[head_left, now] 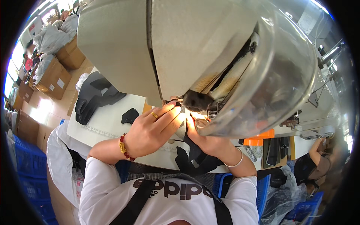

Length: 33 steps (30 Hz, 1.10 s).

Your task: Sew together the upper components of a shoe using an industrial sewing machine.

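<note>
At frame centre, my left hand (150, 131) and right hand (208, 140) pinch black fabric (195, 155) flat under the sewing machine (180, 48), fingers close together. More black pieces (95, 97) lie at the worktop's (108, 123) upper left edge.

Needle area hidden under sewing machine (195, 48) head | right hand (210, 140) fingertips obscured behind its clear guard (270, 93) | machine top cut off by frame edge.
</note>
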{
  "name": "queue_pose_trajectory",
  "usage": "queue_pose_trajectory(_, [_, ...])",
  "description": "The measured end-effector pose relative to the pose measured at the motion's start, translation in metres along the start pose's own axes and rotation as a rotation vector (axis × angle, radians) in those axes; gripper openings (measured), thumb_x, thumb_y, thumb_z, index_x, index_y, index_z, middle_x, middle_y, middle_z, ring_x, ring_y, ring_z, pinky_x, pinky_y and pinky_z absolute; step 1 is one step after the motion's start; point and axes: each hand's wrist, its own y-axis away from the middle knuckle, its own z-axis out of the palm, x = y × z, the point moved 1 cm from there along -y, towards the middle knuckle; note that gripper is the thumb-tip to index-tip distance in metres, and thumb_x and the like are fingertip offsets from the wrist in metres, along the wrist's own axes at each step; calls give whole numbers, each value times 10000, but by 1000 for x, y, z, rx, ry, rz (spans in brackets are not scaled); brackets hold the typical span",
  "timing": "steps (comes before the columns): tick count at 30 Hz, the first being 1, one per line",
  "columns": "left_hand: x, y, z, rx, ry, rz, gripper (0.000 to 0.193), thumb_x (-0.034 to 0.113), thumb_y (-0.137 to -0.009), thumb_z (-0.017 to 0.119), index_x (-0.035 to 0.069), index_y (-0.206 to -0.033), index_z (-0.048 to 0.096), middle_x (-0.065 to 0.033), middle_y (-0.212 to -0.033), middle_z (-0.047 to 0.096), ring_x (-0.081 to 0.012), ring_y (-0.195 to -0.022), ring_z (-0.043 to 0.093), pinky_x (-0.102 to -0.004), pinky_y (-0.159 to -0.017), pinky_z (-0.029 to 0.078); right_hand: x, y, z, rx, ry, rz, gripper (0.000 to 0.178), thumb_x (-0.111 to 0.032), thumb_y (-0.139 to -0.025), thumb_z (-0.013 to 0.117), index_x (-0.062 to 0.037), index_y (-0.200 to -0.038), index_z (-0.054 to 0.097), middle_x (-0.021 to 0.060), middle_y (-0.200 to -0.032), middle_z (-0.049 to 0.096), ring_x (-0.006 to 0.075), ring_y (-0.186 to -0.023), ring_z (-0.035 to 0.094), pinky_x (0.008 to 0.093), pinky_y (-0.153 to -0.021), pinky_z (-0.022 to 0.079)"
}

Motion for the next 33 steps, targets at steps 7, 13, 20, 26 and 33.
queue_pose_trajectory(7, [2,-1,-1,-35,18,-5,356,61,-752,651,-17,-1098,660,-161,-1139,630,-323,-1130,660,-377,-862,608,-3,2,1,104,203,9,261,-36,-780,678,-47,-1025,767,84,-925,721,218,-842,711,341,-757,588])
queue_pose_trajectory(13, [2,6,9,-33,82,-150,370,80,-749,663,5,-1111,656,-145,-1099,586,-317,-1090,640,-389,-845,579,2,-8,-2,158,58,51,269,-95,-743,683,-79,-994,779,38,-937,701,209,-858,693,350,-800,563])
queue_pose_trajectory(20, [0,10,22,61,218,-148,329,83,-742,667,10,-1063,655,-136,-1052,562,-309,-1052,630,-389,-846,567,-4,5,2,156,80,88,233,-142,-729,672,-115,-938,772,30,-1060,732,189,-954,710,364,-860,541])
queue_pose_trajectory(26, [2,2,12,87,69,-84,318,92,-723,670,18,-1032,664,-114,-1012,570,-272,-1014,636,-385,-834,558,-3,8,5,130,238,31,265,-144,-724,671,-106,-966,773,43,-1068,738,193,-956,717,345,-851,539])
queue_pose_trajectory(33, [-3,5,11,8,25,-119,316,95,-721,671,47,-1034,676,-84,-1040,612,-230,-938,643,-349,-764,526,4,-4,3,178,-145,140,247,-119,-766,697,-66,-993,778,65,-950,729,214,-865,703,357,-808,538])
